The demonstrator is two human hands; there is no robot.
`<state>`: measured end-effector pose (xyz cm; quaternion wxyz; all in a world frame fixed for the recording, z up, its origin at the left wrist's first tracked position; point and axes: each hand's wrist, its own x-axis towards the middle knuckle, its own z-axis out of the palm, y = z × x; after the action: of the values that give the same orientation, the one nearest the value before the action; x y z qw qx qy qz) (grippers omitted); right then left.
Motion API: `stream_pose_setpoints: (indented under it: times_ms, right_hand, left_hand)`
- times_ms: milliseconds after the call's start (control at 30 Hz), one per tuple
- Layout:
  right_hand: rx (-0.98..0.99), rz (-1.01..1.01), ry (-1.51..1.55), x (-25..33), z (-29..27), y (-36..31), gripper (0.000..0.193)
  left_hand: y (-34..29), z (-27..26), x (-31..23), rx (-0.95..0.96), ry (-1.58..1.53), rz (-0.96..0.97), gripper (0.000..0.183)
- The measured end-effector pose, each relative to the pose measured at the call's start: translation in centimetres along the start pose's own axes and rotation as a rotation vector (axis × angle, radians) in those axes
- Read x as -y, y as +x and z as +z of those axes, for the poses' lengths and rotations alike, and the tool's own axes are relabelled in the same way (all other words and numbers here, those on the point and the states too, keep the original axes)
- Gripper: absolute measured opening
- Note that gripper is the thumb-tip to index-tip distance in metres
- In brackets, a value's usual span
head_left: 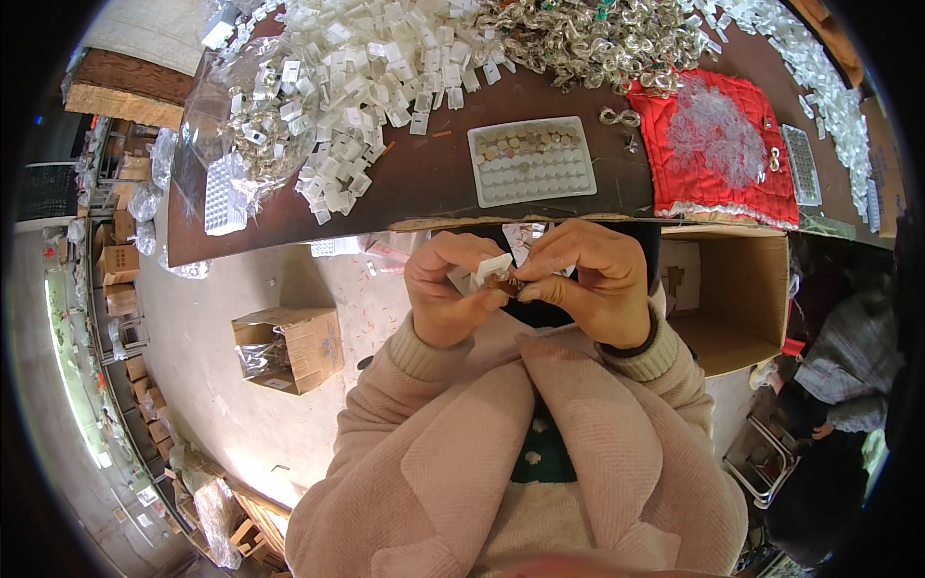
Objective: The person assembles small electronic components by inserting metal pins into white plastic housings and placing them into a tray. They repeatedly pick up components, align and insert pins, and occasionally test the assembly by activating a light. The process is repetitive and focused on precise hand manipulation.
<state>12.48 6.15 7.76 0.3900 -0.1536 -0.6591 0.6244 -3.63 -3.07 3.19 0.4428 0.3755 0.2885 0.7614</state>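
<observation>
Left fingers [462,252] pinching white plastic piece [494,267]; right fingers [553,291] gripping small brownish piece [515,285]

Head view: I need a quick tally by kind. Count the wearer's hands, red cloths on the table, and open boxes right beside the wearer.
Hands, left hand and right hand: 2
Red cloth: 1
Open boxes, left box and right box: 2
Total: 5
</observation>
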Motion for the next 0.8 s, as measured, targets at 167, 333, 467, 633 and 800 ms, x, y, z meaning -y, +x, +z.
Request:
stream_pose_setpoints:
  times_ms: [167,333,467,633,800]
  right_hand:
    - [-0.013,-0.015,-0.04,0.0,-0.2,0.0,0.018]
    - [-0.049,-0.064,-0.09,-0.1,0.2,0.3,0.026]
    - [-0.167,0.034,-0.116,0.2,1.4,-0.1,0.034]
    - [-0.137,-0.397,-0.592,-0.3,1.4,0.1,0.033]
    - [-0.207,-0.321,-0.609,-0.6,1.6,0.2,0.025]
  left_hand:
    - [0.1,0.1,0.1,-0.013,0.011,0.012,0.024]
    - [0.0,0.7,-0.3,-0.136,-0.069,-0.104,0.021]
    - [0.1,1.0,0.1,-0.195,-0.091,-0.122,0.021]
    - [-0.2,0.8,0.6,-0.165,-0.114,-0.09,0.015]
    - [-0.2,1.4,1.0,-0.277,-0.194,-0.177,0.019]
